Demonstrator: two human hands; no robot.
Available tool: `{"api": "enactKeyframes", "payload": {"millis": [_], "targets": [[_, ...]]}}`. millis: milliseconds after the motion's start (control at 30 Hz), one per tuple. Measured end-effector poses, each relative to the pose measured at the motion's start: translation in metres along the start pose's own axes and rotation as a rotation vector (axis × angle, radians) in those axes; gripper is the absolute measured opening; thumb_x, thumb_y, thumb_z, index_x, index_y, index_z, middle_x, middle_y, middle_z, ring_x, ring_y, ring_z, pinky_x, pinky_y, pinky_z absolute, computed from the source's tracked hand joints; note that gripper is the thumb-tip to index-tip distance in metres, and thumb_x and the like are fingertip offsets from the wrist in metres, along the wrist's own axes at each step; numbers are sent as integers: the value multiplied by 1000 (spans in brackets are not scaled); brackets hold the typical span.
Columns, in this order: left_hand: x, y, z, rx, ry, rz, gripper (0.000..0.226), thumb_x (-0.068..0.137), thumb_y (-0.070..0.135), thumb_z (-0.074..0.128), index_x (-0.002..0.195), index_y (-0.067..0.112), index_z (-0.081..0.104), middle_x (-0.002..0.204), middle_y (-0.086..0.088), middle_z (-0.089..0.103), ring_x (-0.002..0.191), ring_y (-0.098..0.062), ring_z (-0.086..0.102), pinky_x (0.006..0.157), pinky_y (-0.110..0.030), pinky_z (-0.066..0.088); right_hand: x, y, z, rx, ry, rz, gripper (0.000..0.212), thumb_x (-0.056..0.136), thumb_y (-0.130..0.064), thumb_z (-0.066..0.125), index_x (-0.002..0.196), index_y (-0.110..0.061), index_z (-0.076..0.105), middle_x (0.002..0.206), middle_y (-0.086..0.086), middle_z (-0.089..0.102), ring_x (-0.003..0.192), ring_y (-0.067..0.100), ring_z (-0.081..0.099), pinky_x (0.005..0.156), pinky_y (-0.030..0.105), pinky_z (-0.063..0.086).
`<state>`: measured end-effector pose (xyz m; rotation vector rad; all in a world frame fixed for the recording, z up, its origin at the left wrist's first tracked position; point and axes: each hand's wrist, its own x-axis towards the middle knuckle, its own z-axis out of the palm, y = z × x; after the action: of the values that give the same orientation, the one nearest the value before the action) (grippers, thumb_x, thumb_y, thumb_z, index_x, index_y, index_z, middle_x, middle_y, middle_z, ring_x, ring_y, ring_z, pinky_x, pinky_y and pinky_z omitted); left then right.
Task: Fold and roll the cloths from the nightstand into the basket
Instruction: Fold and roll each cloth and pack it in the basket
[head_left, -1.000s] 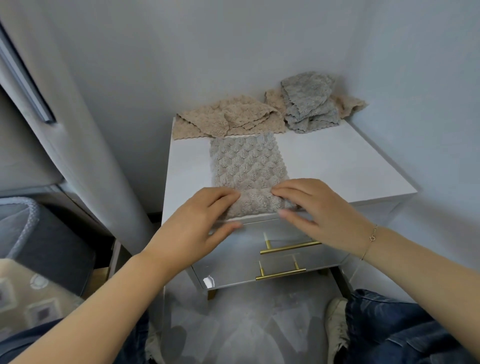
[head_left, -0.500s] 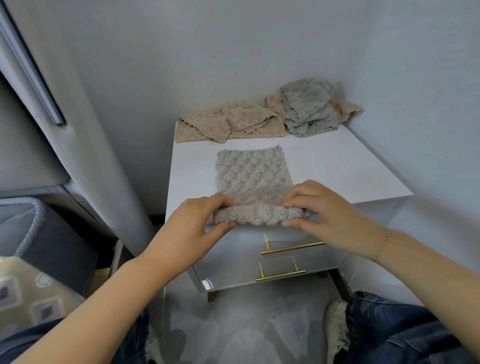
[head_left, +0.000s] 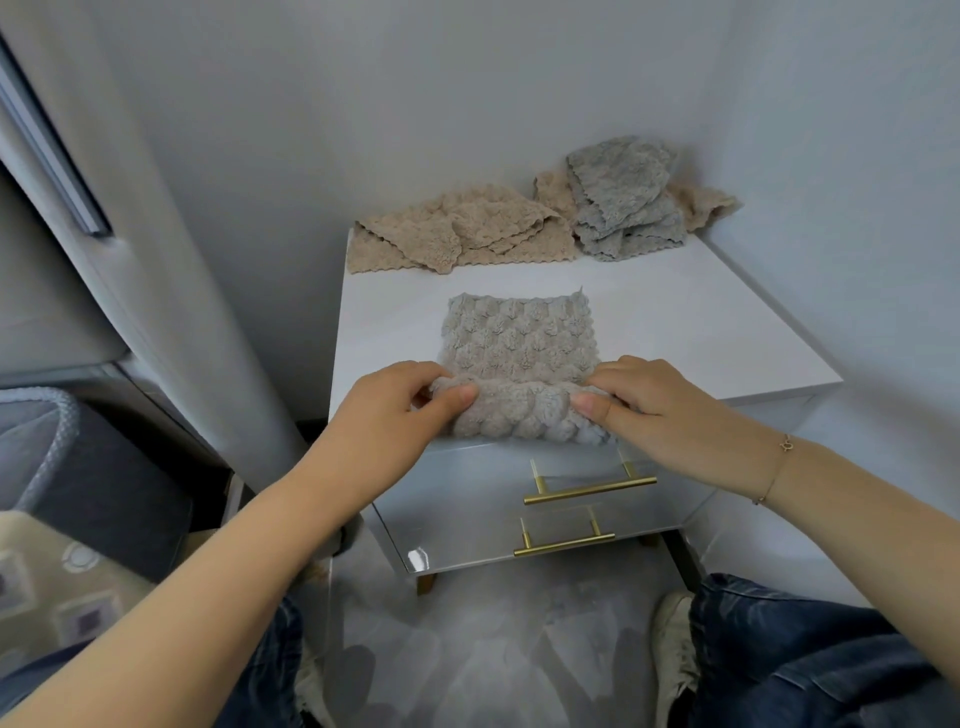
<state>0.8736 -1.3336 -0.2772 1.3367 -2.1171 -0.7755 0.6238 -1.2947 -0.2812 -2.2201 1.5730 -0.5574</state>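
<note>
The left hand (head_left: 395, 415) and the right hand (head_left: 644, 405) each pinch one end of the roll (head_left: 519, 415), with thumbs in front and fingers curled over the top. The roll is the near part of the folded cloth (head_left: 519, 338). It sits right at the front edge of the nightstand (head_left: 727, 338), at 6 o'clock on the white surface. The flat part of the cloth stretches away toward 12 o'clock.

What could go wrong? The roll is fat and soft, so it could spring open if the hands let go too soon. If one hand rolls faster than the other, the roll could come out crooked, like a cone. It is also so close to the front edge that a small pull toward the person might tip it off onto the floor.

There is bare surface at 3 o'clock and 9 o'clock of the cloth, and a strip ahead of it. At 11 o'clock lie the beige cloths (head_left: 457, 234), and at 1 o'clock the grey cloths (head_left: 618, 202) are piled up, with the walls close behind and to the right. Rolling forward should be fine, I think, as the flat part ends before those piles.

The basket (head_left: 47, 441) looks to be low down at 9 o'clock, well apart from the nightstand. The roll would have to be carried over that side edge, held tight.
</note>
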Motion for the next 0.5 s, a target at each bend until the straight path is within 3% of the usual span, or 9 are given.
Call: {"api": "enactKeyframes", "payload": {"millis": [67,133,200,300,367,433,500], "targets": [[3,0,2,-40,59,-17,28,89,43,58,82,16,64,66,7,53,60,-5,45,59,-18,36,2,0,-1,-9,9,38,36,96,-36,44,65,-17,44,59,-4,42,60,9,40,59,24,29],[7,-1,6,-47,114,-48,26,88,43,61,86,17,63,69,7,55,61,-6,46,63,-24,41,2,-1,-2,23,50,75,20,94,-36,51,81,-22,53,58,-7,46,54,5,43,54,19,30],[9,-3,10,-13,173,-55,25,86,42,64,89,17,62,73,7,57,66,-8,48,65,-26,42,3,0,-2,4,119,88,20,90,-43,54,92,-24,53,59,-8,51,52,4,47,53,17,31],[12,-4,13,57,279,51,17,83,35,69,91,23,60,85,11,56,82,-9,49,70,-13,37,6,3,-2,-99,275,48,29,83,-51,55,88,-22,53,72,-7,55,62,7,46,59,23,33],[13,-4,11,134,292,180,12,83,25,70,92,25,61,96,11,53,90,-10,49,79,-12,35,8,1,-1,-141,362,-50,20,85,-40,62,86,-21,54,81,-7,52,71,7,40,66,25,34],[14,-3,12,228,256,327,10,86,14,64,91,23,65,98,9,57,89,-15,52,81,-30,43,9,-2,3,-207,403,-194,5,88,-21,63,87,-17,60,90,-4,55,82,11,46,74,29,38],[14,-2,15,296,207,439,19,87,10,52,89,18,69,96,5,64,83,-21,57,72,-42,47,8,-1,9,-286,377,-325,15,92,-12,53,98,-11,67,104,1,62,95,18,55,84,31,41]]}}
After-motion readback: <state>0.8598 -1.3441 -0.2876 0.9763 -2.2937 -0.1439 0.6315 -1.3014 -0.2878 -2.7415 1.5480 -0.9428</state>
